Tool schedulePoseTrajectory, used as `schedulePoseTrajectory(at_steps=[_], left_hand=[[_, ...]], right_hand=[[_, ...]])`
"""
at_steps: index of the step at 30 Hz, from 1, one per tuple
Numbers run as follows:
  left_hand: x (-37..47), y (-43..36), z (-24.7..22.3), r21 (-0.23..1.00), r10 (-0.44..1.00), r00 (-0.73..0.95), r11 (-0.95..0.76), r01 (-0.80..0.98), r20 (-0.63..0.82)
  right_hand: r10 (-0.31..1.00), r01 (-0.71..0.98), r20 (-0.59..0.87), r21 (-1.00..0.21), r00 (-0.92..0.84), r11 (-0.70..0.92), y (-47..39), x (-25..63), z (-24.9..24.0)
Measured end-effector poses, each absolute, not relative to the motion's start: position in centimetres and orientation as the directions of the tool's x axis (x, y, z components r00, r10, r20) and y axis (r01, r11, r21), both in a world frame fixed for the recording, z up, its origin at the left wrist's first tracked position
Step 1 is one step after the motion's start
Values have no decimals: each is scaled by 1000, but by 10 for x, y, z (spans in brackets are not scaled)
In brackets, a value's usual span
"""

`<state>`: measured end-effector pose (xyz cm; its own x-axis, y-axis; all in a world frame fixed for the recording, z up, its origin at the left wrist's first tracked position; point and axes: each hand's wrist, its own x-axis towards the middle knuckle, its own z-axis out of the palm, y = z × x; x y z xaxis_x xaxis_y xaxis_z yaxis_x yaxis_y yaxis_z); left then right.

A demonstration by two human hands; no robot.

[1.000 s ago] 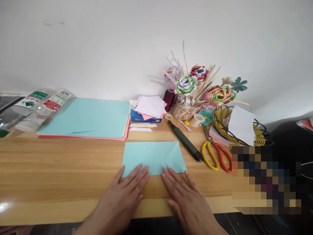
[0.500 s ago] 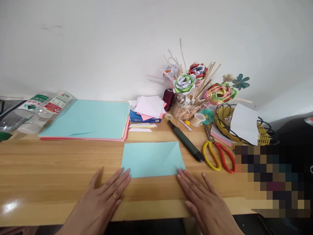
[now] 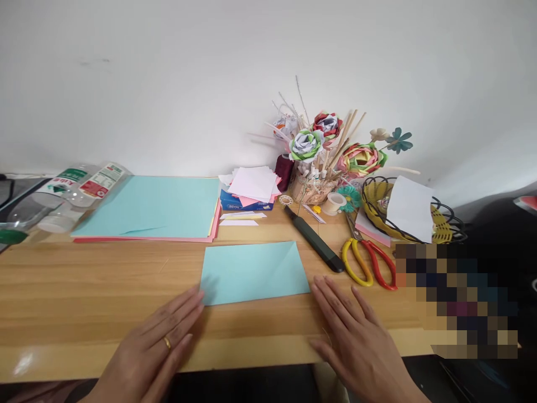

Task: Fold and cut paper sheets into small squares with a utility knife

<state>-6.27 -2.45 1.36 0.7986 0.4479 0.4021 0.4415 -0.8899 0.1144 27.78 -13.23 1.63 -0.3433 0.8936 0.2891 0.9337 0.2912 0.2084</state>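
A light blue rectangular sheet of paper (image 3: 251,274) lies on the wooden table between my hands, with a faint diagonal crease toward its upper right corner. My left hand (image 3: 161,336), a gold ring on one finger, has its fingers stretched out with the tips at the paper's lower left corner. At the lower right corner, my right hand (image 3: 350,327) lies with fingers extended and thumb apart, its fingertips beside the paper's edge. Neither hand grips anything.
Behind stand a stack of coloured paper (image 3: 155,207), a blue box (image 3: 247,201) topped with paper squares, and a pot of paper flowers (image 3: 312,187). To the right lie a dark green utility knife (image 3: 316,240), scissors (image 3: 380,263) and a yellow basket (image 3: 373,210). Plastic bottles (image 3: 62,190) lie left.
My hands have moved slightly apart, the right fingertips sliding off the paper's corner. The view has shifted a little, and the paper appears tilted slightly.
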Motion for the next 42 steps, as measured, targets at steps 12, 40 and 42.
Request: schedulePoseTrajectory(at_steps=[12, 40, 42], left_hand=[[-22, 4, -2, 38, 301, 948, -953, 299, 103], [17, 24, 16, 237, 148, 988, -959, 154, -41], [13, 24, 14, 243, 155, 987, -957, 162, -47]], right_hand=[[859, 833, 10, -239, -512, 500, -98, 220, 17], [830, 802, -105, -350, -548, 485, -98, 259, 39], [872, 855, -73, -252, -484, 453, -106, 274, 36]])
